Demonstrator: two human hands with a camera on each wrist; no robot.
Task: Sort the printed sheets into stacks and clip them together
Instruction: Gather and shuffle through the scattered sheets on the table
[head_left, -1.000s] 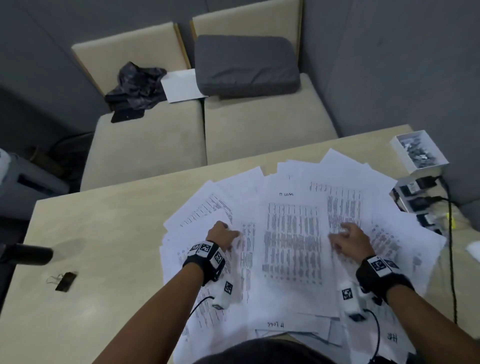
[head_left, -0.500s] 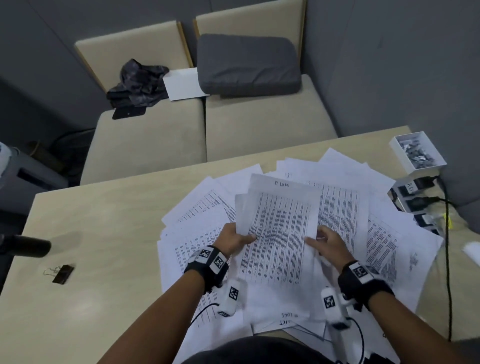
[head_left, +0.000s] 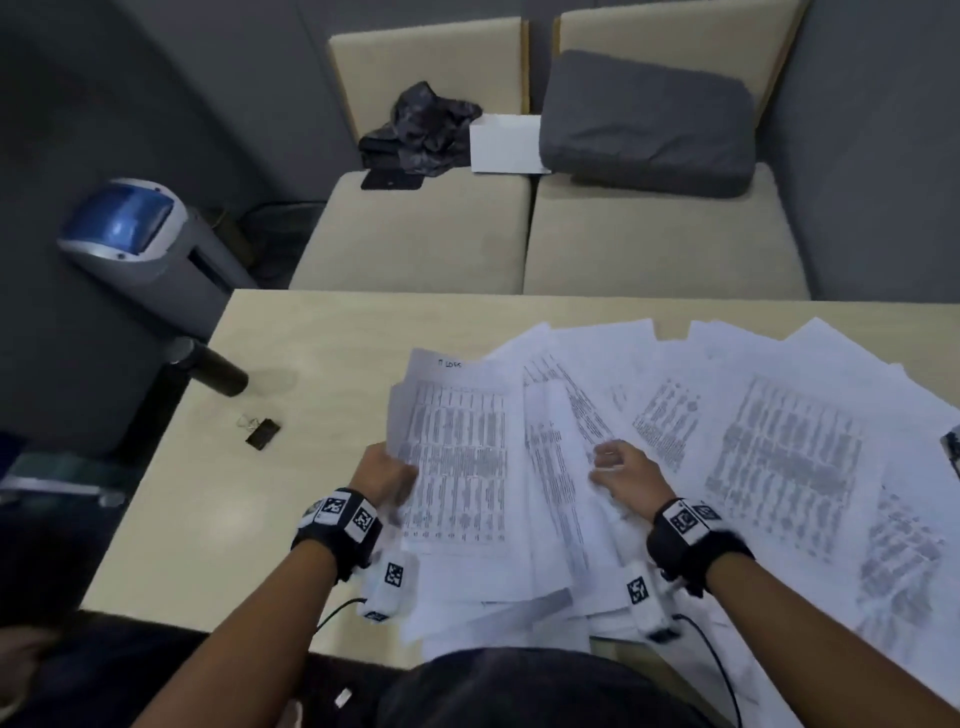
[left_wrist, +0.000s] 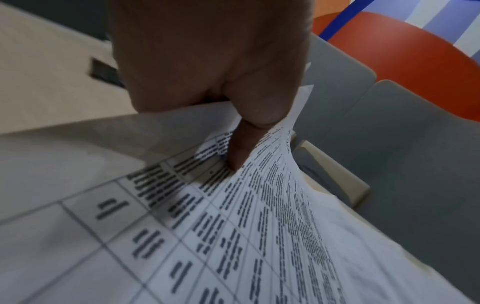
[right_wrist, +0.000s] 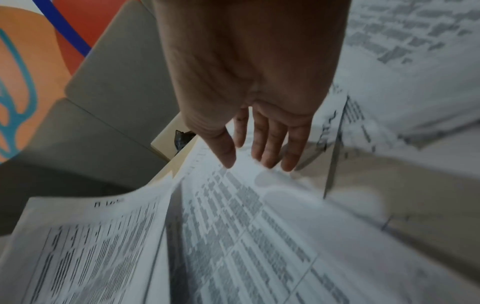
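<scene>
Gripping a thin bundle of printed sheets (head_left: 457, 457) by its left edge, the left hand (head_left: 387, 475) lifts it off the pile; in the left wrist view the thumb (left_wrist: 240, 148) presses on the printed face, paper bowed and curving around it, other fingers hidden beneath. Top sheet is a dense table, with small handwriting at the upper margin. Right hand (head_left: 623, 475) is spread and relaxed, holding nothing; in the right wrist view its fingertips (right_wrist: 270, 158) sit just above or lightly on a sheet, contact unclear. Loose pile of white sheets (head_left: 779, 457) fans over the right half of the table (head_left: 322, 353), overlapping and askew, flat matte paper with grey table print. Table top is pale, smooth wood-look laminate. A black binder clip (head_left: 261, 431) with wire handles lies on the bare left part, well apart from the paper. A dark cylinder (head_left: 213, 364) lies at the left edge. Beyond the table: beige fabric seats (head_left: 426, 234), a soft grey cushion (head_left: 647, 122), a crumpled dark cloth (head_left: 426, 124), a white sheet (head_left: 504, 143).
</scene>
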